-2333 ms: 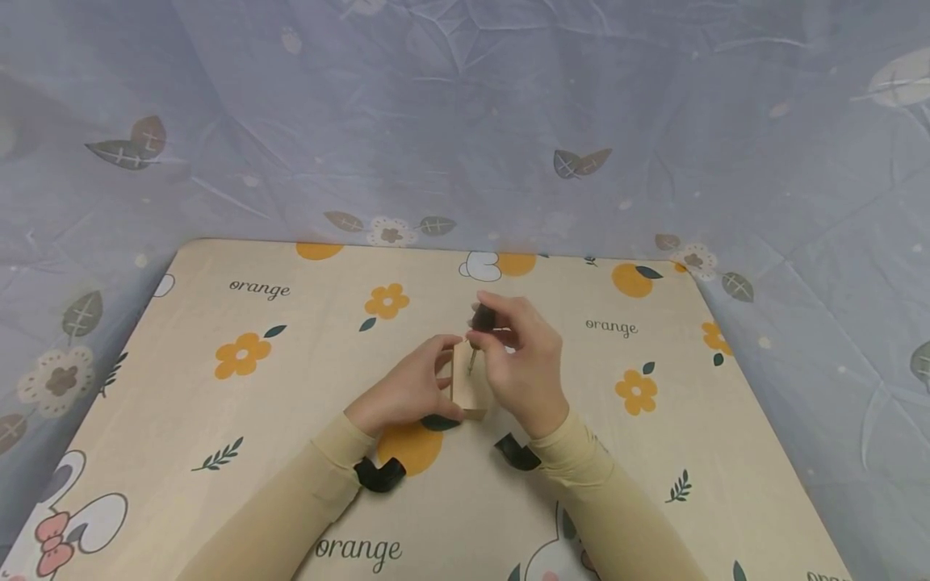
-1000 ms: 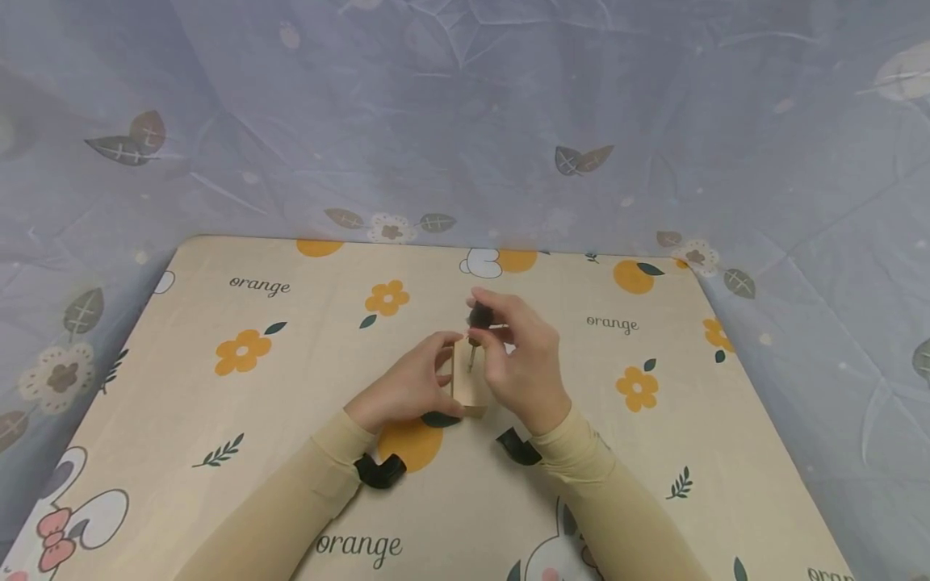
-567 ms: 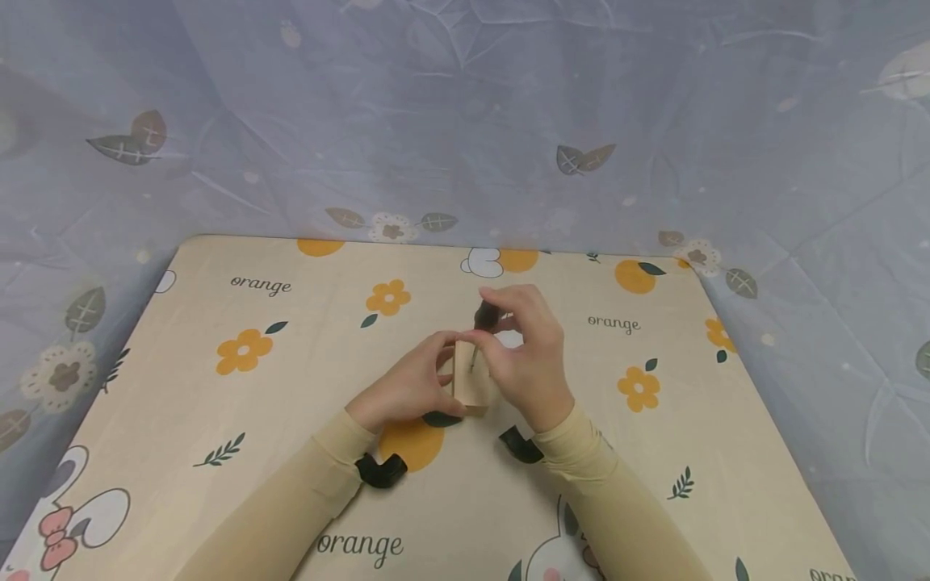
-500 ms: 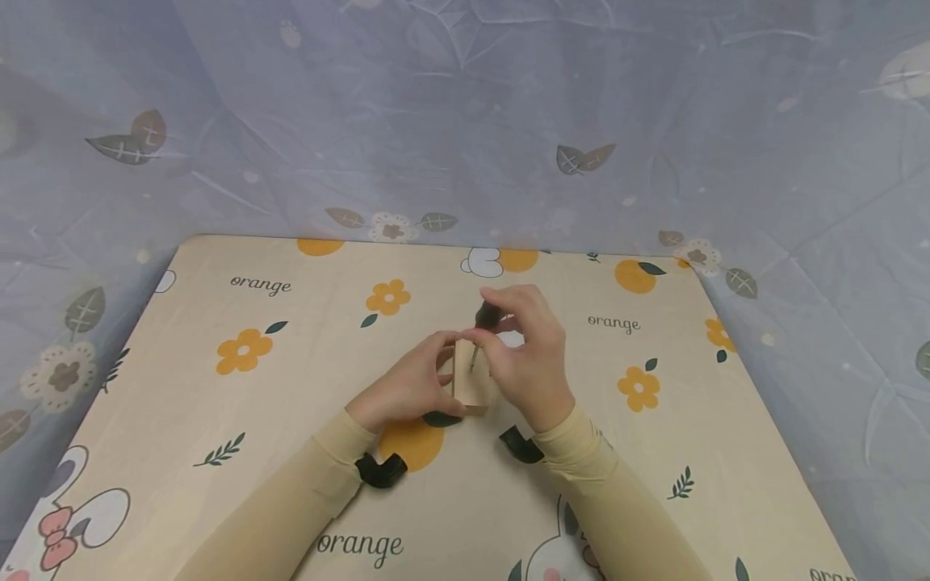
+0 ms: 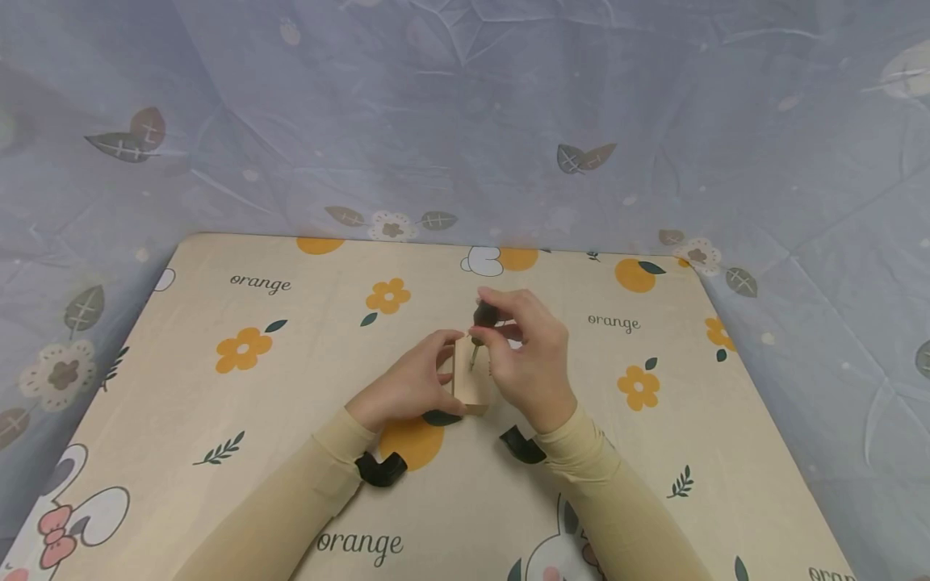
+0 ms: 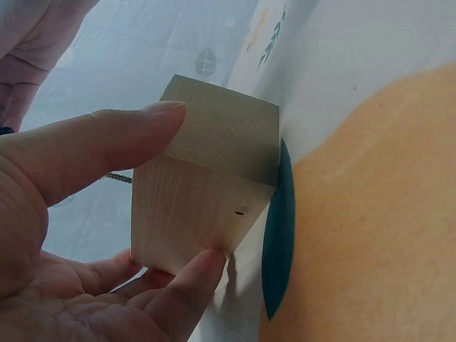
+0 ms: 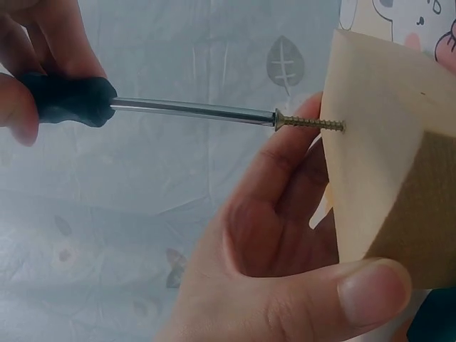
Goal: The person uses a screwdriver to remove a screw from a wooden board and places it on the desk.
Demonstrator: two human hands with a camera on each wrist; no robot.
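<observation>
A pale wooden block (image 5: 472, 387) stands on the table, held at its side by my left hand (image 5: 410, 383), thumb on the near end and fingers along the far side. In the right wrist view a brass-coloured screw (image 7: 306, 122) sticks out of the block's top face, most of its thread showing. My right hand (image 5: 530, 355) grips the dark handle of a screwdriver (image 7: 192, 108), whose tip meets the screw head. In the left wrist view the block (image 6: 206, 206) shows a small dark slot in one side, and part of the screw (image 6: 118, 177) appears behind my thumb.
A cream tablecloth (image 5: 305, 452) printed with oranges, flowers and leaves covers the table. A pale blue-grey patterned curtain (image 5: 465, 121) rises behind it and along both sides. Black straps or mounts (image 5: 381, 470) sit by both wrists.
My right hand shifts slightly and its fingers change position on the screwdriver handle. The screwdriver's tilt varies a little. My left hand and the block stay in place.
</observation>
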